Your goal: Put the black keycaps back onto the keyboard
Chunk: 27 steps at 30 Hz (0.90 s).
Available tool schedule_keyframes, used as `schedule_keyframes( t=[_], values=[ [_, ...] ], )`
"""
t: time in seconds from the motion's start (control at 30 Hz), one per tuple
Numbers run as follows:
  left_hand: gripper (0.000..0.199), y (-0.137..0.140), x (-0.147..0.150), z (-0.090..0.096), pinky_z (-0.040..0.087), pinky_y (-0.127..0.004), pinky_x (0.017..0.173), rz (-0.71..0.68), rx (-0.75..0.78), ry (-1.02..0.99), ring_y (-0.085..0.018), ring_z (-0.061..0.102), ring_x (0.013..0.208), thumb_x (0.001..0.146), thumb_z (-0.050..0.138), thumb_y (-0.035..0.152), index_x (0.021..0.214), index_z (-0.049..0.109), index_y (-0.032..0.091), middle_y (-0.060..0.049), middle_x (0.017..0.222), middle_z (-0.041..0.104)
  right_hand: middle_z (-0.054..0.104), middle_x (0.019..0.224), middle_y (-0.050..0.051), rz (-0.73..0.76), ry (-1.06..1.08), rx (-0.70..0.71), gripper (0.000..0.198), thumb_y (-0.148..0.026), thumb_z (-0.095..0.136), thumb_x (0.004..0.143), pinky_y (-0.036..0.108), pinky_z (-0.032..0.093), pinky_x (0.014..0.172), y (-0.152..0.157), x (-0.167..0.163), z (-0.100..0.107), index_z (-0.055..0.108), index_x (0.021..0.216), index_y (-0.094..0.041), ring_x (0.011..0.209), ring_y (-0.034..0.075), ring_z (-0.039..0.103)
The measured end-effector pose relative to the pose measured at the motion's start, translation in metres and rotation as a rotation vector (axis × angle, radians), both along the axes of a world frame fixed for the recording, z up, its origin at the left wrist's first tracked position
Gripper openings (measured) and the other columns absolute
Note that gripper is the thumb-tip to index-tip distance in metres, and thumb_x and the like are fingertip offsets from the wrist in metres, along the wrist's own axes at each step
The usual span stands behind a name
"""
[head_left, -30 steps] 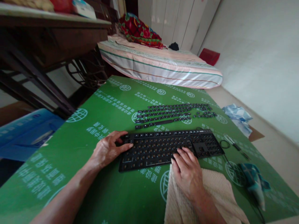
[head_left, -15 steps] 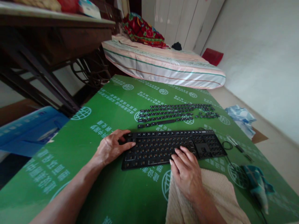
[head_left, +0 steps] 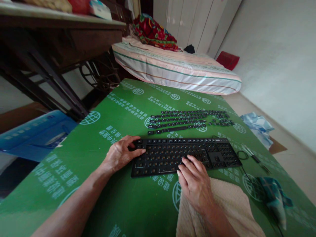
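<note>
A black keyboard point(head_left: 170, 155) lies on the green table point(head_left: 98, 204), most of its key positions bare, with a top row of keycaps still on. My left hand point(head_left: 122, 153) grips its upper left corner, thumb on the top face and fingers at the back edge. Over the lower middle of the keyboard rests my right hand point(head_left: 196, 181), fingers stretched forward onto the bare key positions; nothing shows in it. Behind the keyboard, loose black keycaps point(head_left: 177, 124) stand in several rows. Under my right wrist lies a beige towel point(head_left: 229, 197).
Right of the keyboard are its cable point(head_left: 248, 176), a thin tool point(head_left: 256, 159) and a teal cloth point(head_left: 275, 194). A blue box point(head_left: 32, 135) stands at the left, below a dark sewing-machine table point(head_left: 61, 46). A bed point(head_left: 177, 70) is beyond the far edge.
My right hand has slid a little to the left along the keyboard. My left hand keeps its hold on the corner. The whole view has shifted slightly.
</note>
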State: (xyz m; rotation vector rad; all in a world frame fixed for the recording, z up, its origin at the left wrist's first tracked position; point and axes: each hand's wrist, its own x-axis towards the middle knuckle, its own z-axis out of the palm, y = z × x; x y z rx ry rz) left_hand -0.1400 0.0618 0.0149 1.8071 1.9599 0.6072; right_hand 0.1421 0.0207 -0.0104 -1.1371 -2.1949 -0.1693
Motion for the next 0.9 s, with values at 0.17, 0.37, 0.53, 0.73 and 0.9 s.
schedule_keyframes(
  t=[0.17, 0.37, 0.53, 0.73, 0.9],
  values=[
    [0.065, -0.001, 0.001, 0.001, 0.048, -0.031, 0.067, 0.005, -0.001, -0.004, -0.019, 0.063, 0.072, 0.066, 0.057, 0.065, 0.113, 0.061, 0.02, -0.002, 0.084, 0.065, 0.069, 0.104, 0.009, 0.002, -0.013, 0.001, 0.019, -0.02, 0.049, 0.089, 0.041, 0.044, 0.092, 0.0, 0.0, -0.001, 0.068, 0.091, -0.015, 0.11, 0.026, 0.054],
    [0.065, -0.002, 0.003, 0.001, 0.048, -0.031, 0.068, 0.006, 0.007, -0.016, -0.019, 0.063, 0.072, 0.066, 0.056, 0.066, 0.113, 0.061, 0.02, -0.002, 0.083, 0.064, 0.068, 0.104, 0.011, -0.007, -0.015, 0.012, 0.02, -0.019, 0.049, 0.09, 0.042, 0.044, 0.093, -0.001, -0.001, -0.004, 0.068, 0.094, -0.013, 0.111, 0.026, 0.053],
    [0.066, -0.002, 0.003, 0.002, 0.048, -0.03, 0.066, 0.01, 0.001, -0.024, -0.019, 0.063, 0.072, 0.065, 0.056, 0.067, 0.112, 0.061, 0.02, -0.002, 0.082, 0.063, 0.067, 0.102, 0.012, -0.04, -0.042, 0.036, 0.021, -0.019, 0.048, 0.09, 0.042, 0.044, 0.092, -0.001, -0.007, -0.008, 0.067, 0.099, -0.013, 0.109, 0.026, 0.054],
    [0.063, -0.003, 0.004, 0.003, 0.049, -0.03, 0.067, 0.003, 0.01, -0.016, -0.018, 0.063, 0.073, 0.066, 0.057, 0.065, 0.111, 0.062, 0.021, -0.002, 0.083, 0.064, 0.066, 0.101, 0.013, -0.054, -0.046, 0.058, 0.02, -0.019, 0.049, 0.089, 0.042, 0.045, 0.09, 0.0, -0.011, -0.008, 0.068, 0.094, -0.014, 0.107, 0.026, 0.054],
    [0.062, -0.004, 0.005, 0.004, 0.049, -0.03, 0.067, 0.0, 0.016, -0.008, -0.019, 0.063, 0.073, 0.066, 0.057, 0.065, 0.111, 0.062, 0.022, -0.002, 0.083, 0.064, 0.066, 0.1, 0.014, -0.056, -0.051, 0.05, 0.021, -0.019, 0.048, 0.09, 0.043, 0.046, 0.09, 0.0, -0.011, -0.007, 0.068, 0.095, -0.013, 0.107, 0.027, 0.053]
  ],
)
